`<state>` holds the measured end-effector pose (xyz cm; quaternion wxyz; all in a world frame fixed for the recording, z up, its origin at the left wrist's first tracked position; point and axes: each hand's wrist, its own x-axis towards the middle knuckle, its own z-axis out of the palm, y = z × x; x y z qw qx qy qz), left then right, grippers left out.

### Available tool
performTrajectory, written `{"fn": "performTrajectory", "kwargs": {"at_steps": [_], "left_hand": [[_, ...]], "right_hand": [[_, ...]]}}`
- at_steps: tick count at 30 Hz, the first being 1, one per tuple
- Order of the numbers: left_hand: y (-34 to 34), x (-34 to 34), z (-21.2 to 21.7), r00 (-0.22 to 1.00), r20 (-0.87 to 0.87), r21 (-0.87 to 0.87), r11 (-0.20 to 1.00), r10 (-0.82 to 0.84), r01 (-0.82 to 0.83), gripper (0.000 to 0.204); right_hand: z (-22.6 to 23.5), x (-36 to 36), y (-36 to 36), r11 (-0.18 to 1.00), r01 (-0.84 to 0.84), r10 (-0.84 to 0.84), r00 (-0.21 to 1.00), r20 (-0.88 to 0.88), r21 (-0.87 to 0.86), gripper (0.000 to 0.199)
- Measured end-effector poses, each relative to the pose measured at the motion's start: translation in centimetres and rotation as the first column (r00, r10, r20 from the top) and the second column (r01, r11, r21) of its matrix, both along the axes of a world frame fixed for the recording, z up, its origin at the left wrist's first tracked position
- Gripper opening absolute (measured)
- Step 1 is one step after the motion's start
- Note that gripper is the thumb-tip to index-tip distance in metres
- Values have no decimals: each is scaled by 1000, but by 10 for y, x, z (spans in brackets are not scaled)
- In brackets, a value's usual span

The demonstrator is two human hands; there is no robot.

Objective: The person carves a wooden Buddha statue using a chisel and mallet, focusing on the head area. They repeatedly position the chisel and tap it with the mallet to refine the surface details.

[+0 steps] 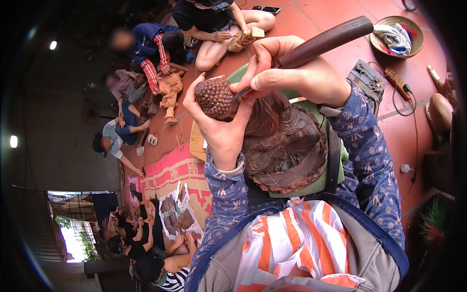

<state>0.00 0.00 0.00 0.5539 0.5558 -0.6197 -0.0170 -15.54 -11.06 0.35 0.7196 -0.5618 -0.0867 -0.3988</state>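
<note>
A dark brown carved wooden statue [284, 146] of a robed seated figure lies tilted across my lap, its knobbly, curl-covered head [213, 97] pointing away from me. My left hand [221, 134] is wrapped round that head, thumb on one side and fingers on the other. Between the fingers of my right hand [304, 75] is a carving chisel with a thick dark wooden handle [331, 41]. Its thin metal blade meets the edge of the curls, close to my left thumb. The statue's face is hidden from this side. Green padding [305, 187] shows beneath the statue.
An orange-and-white striped cloth [296, 243] covers my lap. On the red tiled floor to the right are a woven basket [375, 47] with cloths, a grey metal box [365, 80] and a corded power strip [399, 83]. Several people carve at the left, beside a red patterned mat [168, 168].
</note>
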Motion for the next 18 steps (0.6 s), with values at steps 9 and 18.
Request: {"fn": "performTrajectory", "kwargs": {"at_steps": [9,18], "left_hand": [[1,-1,2,1000,27,-11,1000,13,-12,78],[1,0,-1,999,-39,10,1000,15,-14,80]], "right_hand": [[0,-1,2,978,139,-135,990,38,-154,14],[-9,2,9,998,18,-23,996,85,67,16]]}}
